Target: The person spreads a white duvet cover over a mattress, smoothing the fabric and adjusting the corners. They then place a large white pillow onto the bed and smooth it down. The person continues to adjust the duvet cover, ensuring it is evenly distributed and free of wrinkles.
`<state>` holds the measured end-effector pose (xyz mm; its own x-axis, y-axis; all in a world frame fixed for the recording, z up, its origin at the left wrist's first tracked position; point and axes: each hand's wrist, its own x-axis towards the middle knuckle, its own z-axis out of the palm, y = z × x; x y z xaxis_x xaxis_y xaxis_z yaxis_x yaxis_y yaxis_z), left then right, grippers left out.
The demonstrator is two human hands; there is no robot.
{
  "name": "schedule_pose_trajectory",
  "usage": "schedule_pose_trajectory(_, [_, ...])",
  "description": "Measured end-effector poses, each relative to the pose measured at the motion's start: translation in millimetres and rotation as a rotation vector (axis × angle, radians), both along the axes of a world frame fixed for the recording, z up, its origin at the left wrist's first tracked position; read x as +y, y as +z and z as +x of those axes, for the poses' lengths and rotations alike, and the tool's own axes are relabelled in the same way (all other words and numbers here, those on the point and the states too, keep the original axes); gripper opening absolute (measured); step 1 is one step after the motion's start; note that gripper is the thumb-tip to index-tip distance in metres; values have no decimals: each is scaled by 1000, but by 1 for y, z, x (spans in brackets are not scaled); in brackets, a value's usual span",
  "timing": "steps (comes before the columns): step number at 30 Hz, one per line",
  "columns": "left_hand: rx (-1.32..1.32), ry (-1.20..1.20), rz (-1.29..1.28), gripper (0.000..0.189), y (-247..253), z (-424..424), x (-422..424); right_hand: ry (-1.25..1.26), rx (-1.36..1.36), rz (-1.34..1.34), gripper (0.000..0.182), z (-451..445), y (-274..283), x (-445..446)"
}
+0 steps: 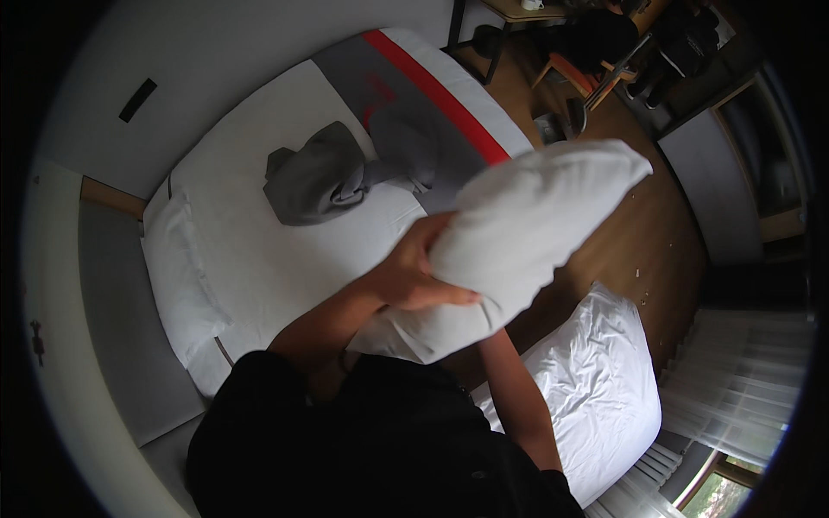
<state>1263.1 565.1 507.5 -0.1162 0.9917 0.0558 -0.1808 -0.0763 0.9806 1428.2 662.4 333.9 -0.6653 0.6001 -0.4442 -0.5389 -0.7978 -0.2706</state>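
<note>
Before my body, a white pillow (531, 226) is held up in the air, tilted with its far end towards the upper right. My left hand (427, 265) grips its near left side, the thumb lying across the fabric. My right forearm rises behind the pillow's lower edge, which hides my right hand. On the bed with white sheets (259, 259), a crumpled grey cloth (317, 175) lies across the middle, beside a grey and red bed runner (414, 84). Another white pillow (188, 278) rests at the headboard end.
A white pillow or bedding bundle (596, 382) stands low at the right, near sheer curtains (732, 382) and a window. The wooden floor (647, 239) runs between the bed and a cabinet. A desk (524, 10), a chair with an orange seat (570, 71) and people in dark clothes are farther off.
</note>
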Motion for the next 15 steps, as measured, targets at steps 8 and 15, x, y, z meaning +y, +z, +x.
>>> schedule_pose_trajectory(8, [-96, 876, 115, 85, -58, -209, -39, 352, -298, 216, 79, -165, 16, 93])
schedule_pose_trajectory(15, [-205, 843, -89, 83, -166, -361, -104, 1047, -211, 735, 108, -161, -3, 98])
